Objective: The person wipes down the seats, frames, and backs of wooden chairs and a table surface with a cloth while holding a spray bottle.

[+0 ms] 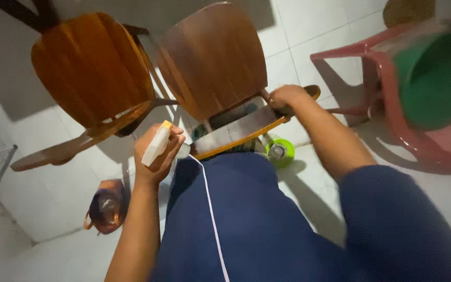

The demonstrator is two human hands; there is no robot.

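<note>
Here, the left hand (157, 154) wraps its fingers closed around a small white plastic spray bottle with a yellow tip (156, 145). The bottle's long axis runs diagonally, tip up and to the right toward the brown wooden chair (212, 57); its lower body is hidden inside the grip. The right hand (287, 96) clamps its fingers over the chair seat's far edge; the fingertips are hidden beneath it. A second, orange-brown wooden chair (92, 68) stands just beside the first. A green round container (279, 151) lies on the white tiled floor (43, 193), partly hidden by the seat. A red plastic chair (387, 89) is cut off at right.
</note>
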